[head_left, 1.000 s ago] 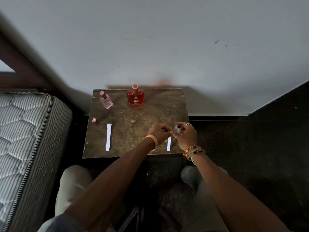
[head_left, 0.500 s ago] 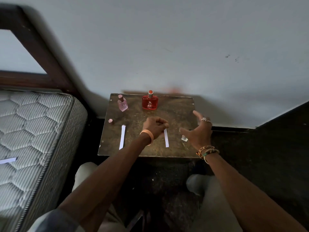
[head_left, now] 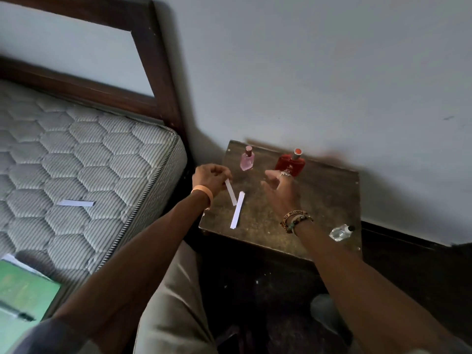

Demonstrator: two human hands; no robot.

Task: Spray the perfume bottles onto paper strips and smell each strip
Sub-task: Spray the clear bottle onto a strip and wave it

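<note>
My left hand pinches one end of a white paper strip, which hangs just above the small brown table. A second strip lies flat on the table beside it. My right hand hovers open over the table, fingers spread, just in front of the red perfume bottle. A pink perfume bottle stands at the table's back left. A small clear bottle lies on its side near the table's right front corner.
A mattress with a dark wooden headboard is to the left, with another paper strip on it. A green book lies at the lower left. The wall runs behind the table; dark floor lies below.
My left hand has lifted a paper strip and moved left. My right hand let go of the clear bottle, which now lies on the table, and moved toward the red bottle. The view swung left.
</note>
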